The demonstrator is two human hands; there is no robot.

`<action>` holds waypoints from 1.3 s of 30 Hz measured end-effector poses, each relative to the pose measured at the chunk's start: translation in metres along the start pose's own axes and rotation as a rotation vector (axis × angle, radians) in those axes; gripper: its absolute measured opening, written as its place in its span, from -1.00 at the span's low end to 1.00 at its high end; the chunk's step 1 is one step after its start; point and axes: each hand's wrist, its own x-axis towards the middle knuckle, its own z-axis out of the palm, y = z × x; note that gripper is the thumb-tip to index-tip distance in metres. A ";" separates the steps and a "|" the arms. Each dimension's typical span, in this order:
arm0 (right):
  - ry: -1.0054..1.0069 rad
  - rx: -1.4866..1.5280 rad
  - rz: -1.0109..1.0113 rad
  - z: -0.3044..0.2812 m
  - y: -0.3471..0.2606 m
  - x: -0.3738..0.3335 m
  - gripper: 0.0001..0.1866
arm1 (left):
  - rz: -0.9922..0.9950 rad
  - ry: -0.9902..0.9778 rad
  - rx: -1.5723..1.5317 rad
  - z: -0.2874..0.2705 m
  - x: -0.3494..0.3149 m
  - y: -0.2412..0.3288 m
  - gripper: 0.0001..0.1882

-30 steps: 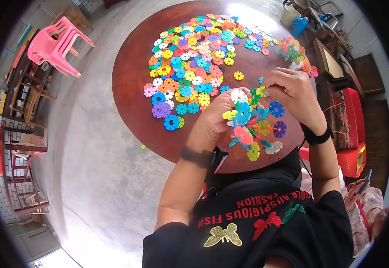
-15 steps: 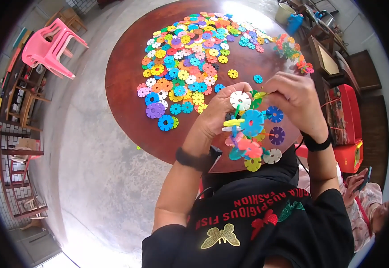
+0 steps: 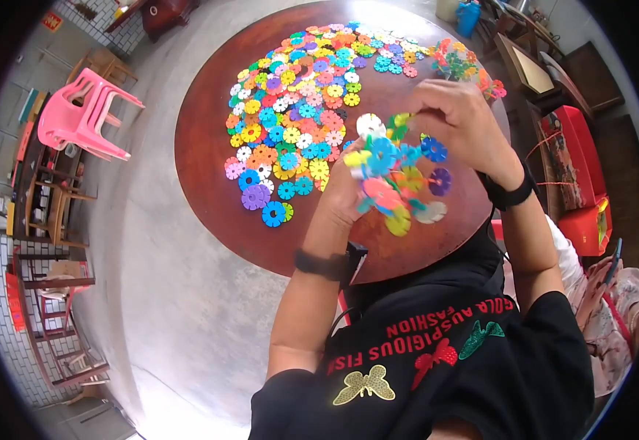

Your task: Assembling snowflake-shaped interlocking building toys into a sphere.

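Both hands work above the near edge of the round brown table (image 3: 209,213). Your left hand (image 3: 345,194) is closed around the lower side of the cluster of interlocked snowflake discs (image 3: 396,180), holding it clear of the tabletop. Your right hand (image 3: 455,121) pinches the upper discs between fingertips and thumb. Keep the left grip firm and steady so the cluster does not flex. Align each disc's slot squarely with its mating slot, then press straight in; twisting would likely loosen neighbouring joints. Loose discs (image 3: 297,117) lie spread across the table beyond the cluster, within reach. A smaller assembled bunch (image 3: 466,66) sits at the far right edge.
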 end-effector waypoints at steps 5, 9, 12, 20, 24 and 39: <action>0.088 -0.232 -0.066 0.008 0.014 0.019 -0.87 | -0.015 -0.319 -0.203 -0.014 0.014 0.000 -0.39; 0.163 0.164 0.127 0.023 0.010 0.021 -0.72 | 0.072 -0.277 -0.308 -0.027 0.018 0.005 -0.35; 0.191 0.199 0.157 0.027 0.016 0.007 -0.58 | 0.126 -0.234 -0.484 -0.035 0.017 0.017 -0.37; 0.104 0.495 0.323 0.071 -0.004 -0.027 -0.27 | 0.264 -0.350 -0.368 -0.051 0.031 0.014 -0.41; 0.222 0.419 0.391 0.069 0.006 -0.020 -0.29 | 0.235 -0.155 -0.378 -0.037 0.027 0.007 -0.47; 0.301 0.800 0.395 0.043 0.022 -0.021 -0.73 | 0.063 -0.277 -0.409 -0.017 0.014 0.008 -0.42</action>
